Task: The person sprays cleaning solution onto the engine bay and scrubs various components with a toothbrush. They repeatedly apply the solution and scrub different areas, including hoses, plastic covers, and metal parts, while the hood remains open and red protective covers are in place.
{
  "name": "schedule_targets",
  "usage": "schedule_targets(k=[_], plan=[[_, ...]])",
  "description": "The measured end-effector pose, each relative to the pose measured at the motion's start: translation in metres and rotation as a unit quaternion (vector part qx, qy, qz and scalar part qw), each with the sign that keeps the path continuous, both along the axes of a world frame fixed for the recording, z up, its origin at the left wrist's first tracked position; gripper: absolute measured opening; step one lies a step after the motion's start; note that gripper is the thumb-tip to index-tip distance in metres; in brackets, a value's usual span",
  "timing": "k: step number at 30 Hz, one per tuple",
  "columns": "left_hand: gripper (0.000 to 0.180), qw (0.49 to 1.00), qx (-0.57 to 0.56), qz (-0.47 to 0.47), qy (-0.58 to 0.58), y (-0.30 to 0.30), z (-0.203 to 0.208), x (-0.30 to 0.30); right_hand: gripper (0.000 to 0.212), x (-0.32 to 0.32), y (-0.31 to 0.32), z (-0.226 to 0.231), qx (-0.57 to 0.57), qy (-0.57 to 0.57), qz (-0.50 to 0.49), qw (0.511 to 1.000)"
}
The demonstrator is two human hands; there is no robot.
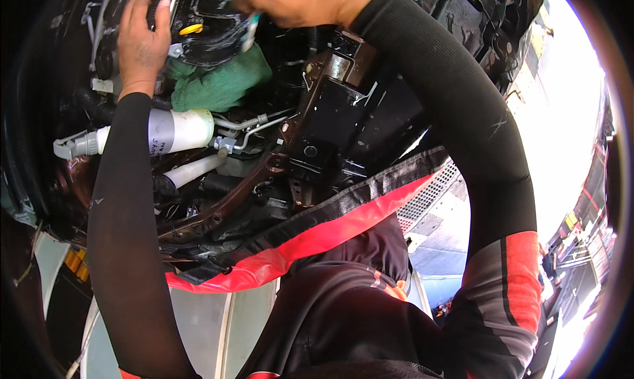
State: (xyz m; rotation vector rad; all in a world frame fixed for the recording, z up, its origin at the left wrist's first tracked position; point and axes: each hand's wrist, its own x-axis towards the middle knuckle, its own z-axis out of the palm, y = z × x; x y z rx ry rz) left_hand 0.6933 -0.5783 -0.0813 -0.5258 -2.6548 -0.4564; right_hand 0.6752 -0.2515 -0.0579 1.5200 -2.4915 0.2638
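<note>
My left hand (141,52) rests at the top left of the engine bay, fingers stretched out and thumb apart beside a black ribbed hose (157,1). My right hand (307,1) is curled at the top middle, partly blurred and cut by the upper edge. From its fingers points a small brush (250,32), white and teal, its exact form smeared. The brush is at the edge of a wet black engine cover (214,27) with whitish streaks. A yellow dipstick handle (191,29) stands out on that cover. Just below lies a bunched green cloth (224,81).
A white bottle (188,130) with a grey spray head lies below my left hand, partly behind my forearm. Metal pipes (254,128) and a black box (330,128) are nearby. A red and black cover (290,253) hangs along the front edge, against my body.
</note>
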Motion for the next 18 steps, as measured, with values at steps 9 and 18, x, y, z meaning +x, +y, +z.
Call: schedule_targets(k=[9, 18], plan=[[0.039, 1.000, -0.020, -0.015, -0.003, -0.001, 0.003, -0.001, 0.017, -0.003, 0.002, -0.017, -0.024, 0.004, -0.001, 1.000], [0.037, 0.999, -0.048, -0.008, -0.014, 0.000, 0.006, -0.003, 0.019, 0.004, -0.005, -0.030, -0.116, 0.008, -0.003, 0.993]])
